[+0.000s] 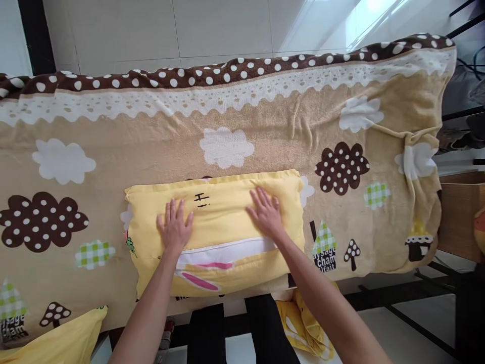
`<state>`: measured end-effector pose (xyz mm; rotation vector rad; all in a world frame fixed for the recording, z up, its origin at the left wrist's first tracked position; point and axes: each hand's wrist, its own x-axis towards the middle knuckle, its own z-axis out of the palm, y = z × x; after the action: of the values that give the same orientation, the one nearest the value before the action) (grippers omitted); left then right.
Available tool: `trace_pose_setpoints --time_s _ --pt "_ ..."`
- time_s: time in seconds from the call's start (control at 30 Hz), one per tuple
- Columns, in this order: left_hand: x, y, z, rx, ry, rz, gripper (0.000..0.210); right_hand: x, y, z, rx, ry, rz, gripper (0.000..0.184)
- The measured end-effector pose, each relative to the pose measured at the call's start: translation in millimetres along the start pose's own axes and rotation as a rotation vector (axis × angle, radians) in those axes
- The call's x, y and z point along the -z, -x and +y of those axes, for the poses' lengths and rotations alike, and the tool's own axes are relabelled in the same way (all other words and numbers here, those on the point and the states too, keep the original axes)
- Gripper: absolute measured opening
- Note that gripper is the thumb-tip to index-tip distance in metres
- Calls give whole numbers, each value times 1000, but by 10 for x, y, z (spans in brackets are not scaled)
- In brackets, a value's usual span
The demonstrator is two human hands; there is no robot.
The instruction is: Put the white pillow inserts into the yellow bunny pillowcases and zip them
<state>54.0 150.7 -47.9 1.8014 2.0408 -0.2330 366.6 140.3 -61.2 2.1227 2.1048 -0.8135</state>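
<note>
both hands flat on a yellow pillow

nearest the camera, a yellow cloth (303, 328) hangs low below the near edge, right of the person's dark trousers (235, 328). at the near left corner, the tip of another yellow piece (64, 338) pokes into view.

the two forearms reach away from the camera onto the pillow (215, 227), which lies on the blanket (113, 167) at the near edge, about the middle of the scene. the pillow is yellow, with "hi" written in black near its far side and pink stripes on a white band along its near side.

the left hand (175, 226) lies palm down on the left half of the pillow, fingers spread apart and straight, gripping nothing. the right hand (265, 212) lies palm down on the right half, fingers likewise apart and flat against the cloth. the hands are well apart, with the "hi" mark between them and a little farther off.

beyond the pillow the tan blanket spreads wide, printed with white clouds and brown dotted trees; its far edge carries a lace band and a brown polka-dot border (227, 73). to the right stands a wooden box (460, 217). farthest off lies the pale tiled floor (189, 25).
</note>
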Motion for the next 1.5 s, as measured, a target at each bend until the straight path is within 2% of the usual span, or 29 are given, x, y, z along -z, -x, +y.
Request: trace_pose_setpoints --time_s 0.07,0.17,0.37,0.6,0.7,0.8,1.27,1.5 --pt "-5 -73 -212 67 2 23 65 -9 8 338 -123 23 19 64" --pt "12 -204 -314 125 11 40 65 -41 -20 616 -177 45 -1 61" --pt "14 -473 -328 245 -9 52 67 -213 -171 790 -285 128 98 60" --pt "-245 -665 -560 258 72 256 71 -543 -206 1006 -263 136 286 63" --pt "-366 -692 -626 261 102 345 70 -608 -202 1069 -233 129 326 65" --pt "-448 -703 -665 245 105 381 72 -635 -204 1100 -200 144 377 67" --pt "-537 -724 -734 222 77 415 71 -688 -201 1135 -156 175 441 69" --pt "-549 -712 -765 183 50 420 68 -709 -199 1157 -206 195 395 68"
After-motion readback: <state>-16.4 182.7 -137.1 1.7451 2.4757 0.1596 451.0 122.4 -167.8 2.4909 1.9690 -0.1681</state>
